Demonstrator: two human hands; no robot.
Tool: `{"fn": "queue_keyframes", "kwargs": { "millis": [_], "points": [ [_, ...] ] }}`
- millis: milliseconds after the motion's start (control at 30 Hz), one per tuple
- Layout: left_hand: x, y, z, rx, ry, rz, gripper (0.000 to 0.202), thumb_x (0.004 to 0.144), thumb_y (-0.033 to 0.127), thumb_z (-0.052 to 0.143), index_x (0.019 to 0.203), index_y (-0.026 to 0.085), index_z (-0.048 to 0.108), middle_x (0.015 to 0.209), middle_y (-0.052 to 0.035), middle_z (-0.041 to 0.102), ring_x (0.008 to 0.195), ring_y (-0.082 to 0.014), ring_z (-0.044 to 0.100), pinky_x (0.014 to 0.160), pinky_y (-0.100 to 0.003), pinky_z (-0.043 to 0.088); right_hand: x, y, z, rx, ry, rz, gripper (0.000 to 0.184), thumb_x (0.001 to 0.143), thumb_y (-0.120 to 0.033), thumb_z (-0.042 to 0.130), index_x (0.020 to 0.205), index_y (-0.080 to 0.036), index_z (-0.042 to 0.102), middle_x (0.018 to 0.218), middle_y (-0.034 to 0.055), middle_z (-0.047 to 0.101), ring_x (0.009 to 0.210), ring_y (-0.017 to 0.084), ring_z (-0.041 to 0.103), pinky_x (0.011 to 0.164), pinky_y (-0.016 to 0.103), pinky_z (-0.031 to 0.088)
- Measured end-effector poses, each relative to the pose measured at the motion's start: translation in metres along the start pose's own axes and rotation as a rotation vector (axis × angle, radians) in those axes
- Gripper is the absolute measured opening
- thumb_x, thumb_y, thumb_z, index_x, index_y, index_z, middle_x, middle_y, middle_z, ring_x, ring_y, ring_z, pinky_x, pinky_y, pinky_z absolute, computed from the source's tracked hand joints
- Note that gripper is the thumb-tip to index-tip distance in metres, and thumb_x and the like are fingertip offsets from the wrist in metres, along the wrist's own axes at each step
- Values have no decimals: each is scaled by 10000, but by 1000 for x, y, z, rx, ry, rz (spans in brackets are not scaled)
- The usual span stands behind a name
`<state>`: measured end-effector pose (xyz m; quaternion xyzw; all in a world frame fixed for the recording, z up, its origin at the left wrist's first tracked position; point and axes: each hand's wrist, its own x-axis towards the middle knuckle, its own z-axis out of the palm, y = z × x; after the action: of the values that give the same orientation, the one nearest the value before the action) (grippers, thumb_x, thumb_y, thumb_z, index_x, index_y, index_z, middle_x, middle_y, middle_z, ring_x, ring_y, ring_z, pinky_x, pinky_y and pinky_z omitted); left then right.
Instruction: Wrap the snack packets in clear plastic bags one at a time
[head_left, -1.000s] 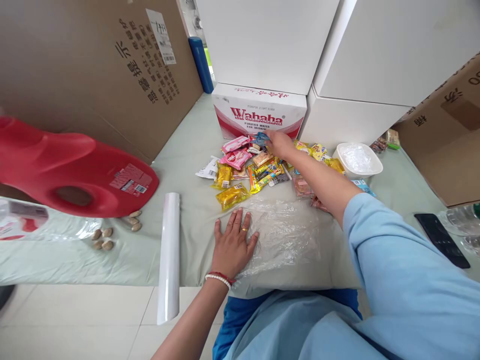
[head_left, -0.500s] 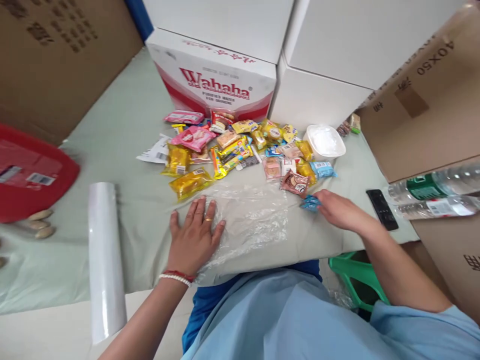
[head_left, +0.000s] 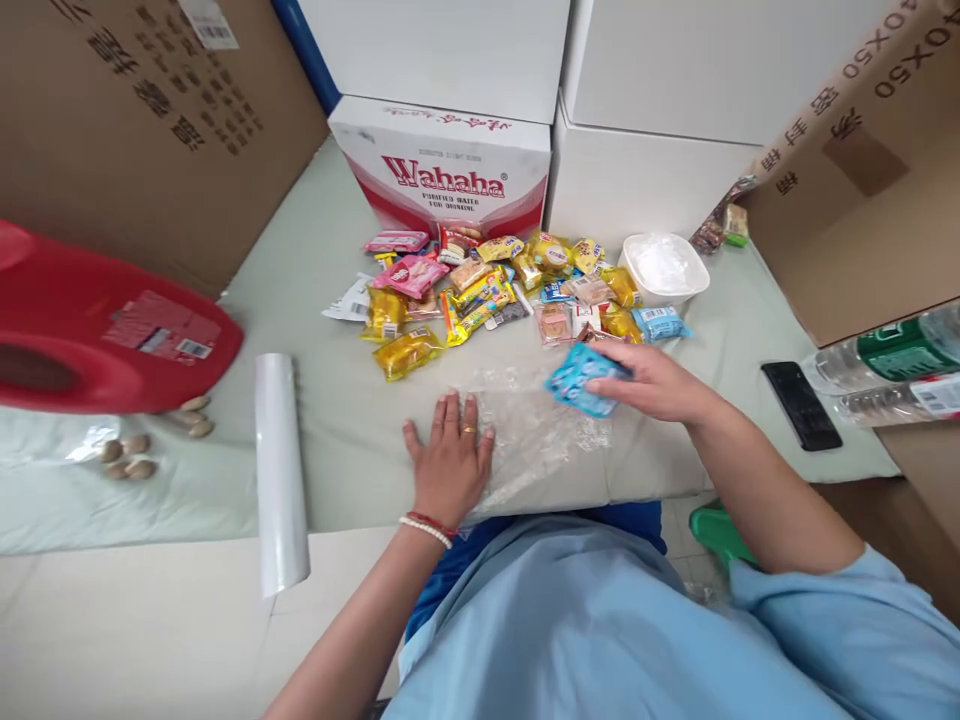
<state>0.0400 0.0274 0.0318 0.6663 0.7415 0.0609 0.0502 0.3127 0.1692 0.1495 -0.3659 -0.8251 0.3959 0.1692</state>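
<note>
I have the right hand (head_left: 652, 380) gripping blue packaging (head_left: 581, 382) above the clear plastic sheet (head_left: 541, 445); the left hand (head_left: 450, 460) lies splayed, grasping nothing, at its nine o'clock side. From the sheet, piled snacks (head_left: 484, 292) at twelve block the way to the Wahaha box (head_left: 450, 180); a bowl (head_left: 666, 295) sits at one, a phone (head_left: 801, 405) at three.

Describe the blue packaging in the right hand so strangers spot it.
In front of the Wahaha box lie wrapped snacks. Nearer, by the plastic sheet, the right hand holds the blue packaging. Another blue packet lies by the white bowl; only this is held.
</note>
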Motion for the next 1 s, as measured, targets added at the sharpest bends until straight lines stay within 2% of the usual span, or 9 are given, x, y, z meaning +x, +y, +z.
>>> {"fn": "queue_keyframes", "kwargs": {
  "millis": [133,200,267,400,467,500,667,733,1000],
  "points": [
    [-9,-2,-2,12,-8,17,612,1084,411,242,1624,147,355,1707,-178,311,1587,-309,316,1230,-789,61,54,-22,50,11,-516,-178,380,962,-397,639,1253,-158,695,1085,57,757,932,194,684,841,280,524],
    [-11,-8,-4,14,-4,-5,610,1085,423,242,1624,163,359,1709,-174,305,1585,-307,323,1229,-793,54,72,-11,72,-12,-642,-166,310,952,-341,643,1194,-159,710,1032,48,761,885,182,672,807,267,518],
    [-12,-15,-4,14,0,-23,613,1083,459,263,1621,185,373,1711,-172,298,1587,-314,319,1228,-793,55,82,9,83,-50,-528,-57,288,946,-317,641,1173,-154,709,1072,69,758,929,197,671,852,287,520],
    [-13,-21,-2,1,-1,-7,636,1072,502,313,1626,195,362,1723,-173,261,1605,-326,275,1224,-799,42,86,44,70,-41,-68,234,355,961,-346,605,1237,-133,671,1143,114,735,988,234,665,901,349,536],
    [-13,-21,-2,-13,2,-6,644,1070,506,318,1630,189,350,1728,-171,248,1611,-322,260,1221,-803,22,80,45,58,82,-4,227,450,964,-417,611,1321,-143,627,1170,108,721,996,238,667,886,353,550],
    [-13,-21,-2,-19,2,-7,646,1071,505,317,1631,185,345,1729,-169,244,1612,-319,256,1220,-805,10,76,41,53,151,-49,187,496,963,-462,622,1349,-152,610,1180,102,714,1001,237,669,883,352,554],
    [-13,-20,-4,-52,0,-7,648,1073,496,311,1632,170,336,1728,-170,245,1613,-313,253,1216,-806,-31,49,14,49,226,-678,-105,476,941,-497,701,1284,-168,682,1301,119,661,1194,245,636,1039,360,496],
    [-13,-20,-4,-67,1,-9,651,1072,497,317,1635,171,332,1727,-175,247,1613,-320,253,1216,-803,-39,35,10,50,186,-838,-165,439,964,-473,685,1275,-164,701,1356,143,632,1276,248,599,1096,361,454],
    [-13,-21,-5,-98,4,-11,652,1075,506,296,1638,179,330,1727,-180,244,1615,-308,247,1219,-784,-74,-58,2,40,71,-946,43,396,1005,-381,610,1324,-158,689,1202,142,711,1080,235,669,958,337,507]
  ]
}}
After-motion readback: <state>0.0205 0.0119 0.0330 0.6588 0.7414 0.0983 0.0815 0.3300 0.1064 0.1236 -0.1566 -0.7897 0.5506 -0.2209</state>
